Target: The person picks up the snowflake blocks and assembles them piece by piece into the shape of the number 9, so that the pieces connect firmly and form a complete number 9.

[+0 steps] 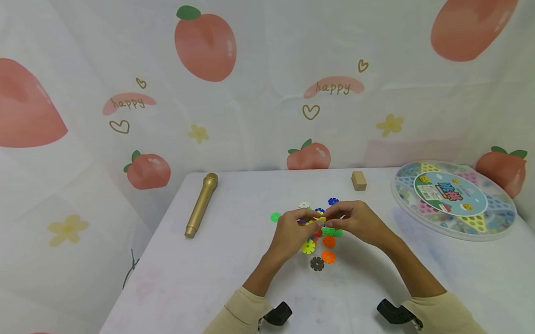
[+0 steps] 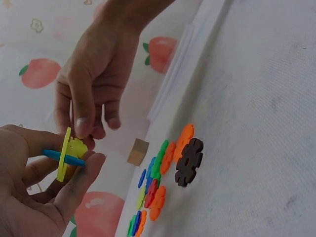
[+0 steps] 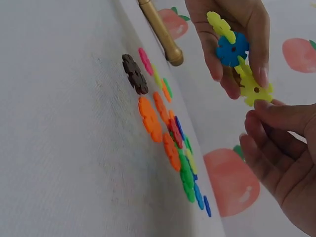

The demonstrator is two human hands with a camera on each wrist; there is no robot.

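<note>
Currently the person's left hand [image 1: 292, 231] is pinching a small cluster of joined snowflake discs [image 3: 236, 54] between thumb and fingers, holding it above the table [image 1: 228, 264] rather than resting on it: a blue disc [image 3: 232, 48] is slotted crosswise into yellow ones, one yellow disc [image 2: 63, 154] standing upright on edge in the left wrist view. The right hand [image 1: 356, 220] is hovering just beside that cluster, its fingers curled inward with the tips close to the lowest yellow disc [image 3: 254, 89]; whether they are actually touching it is hard to tell, and they seem to be holding nothing of their own. Directly beneath both hands, loose discs are lying flat in a scattered pile [image 1: 322, 237] of green, orange, red, blue and yellow, with a dark brown disc [image 1: 317, 263] at the near edge beside an orange one [image 1: 328, 256]. A gold toy microphone [image 1: 201, 204] is lying well to the left, a small wooden block [image 1: 358, 180] behind the pile, and a round Chinese checkers board [image 1: 454, 200] far right.
</note>
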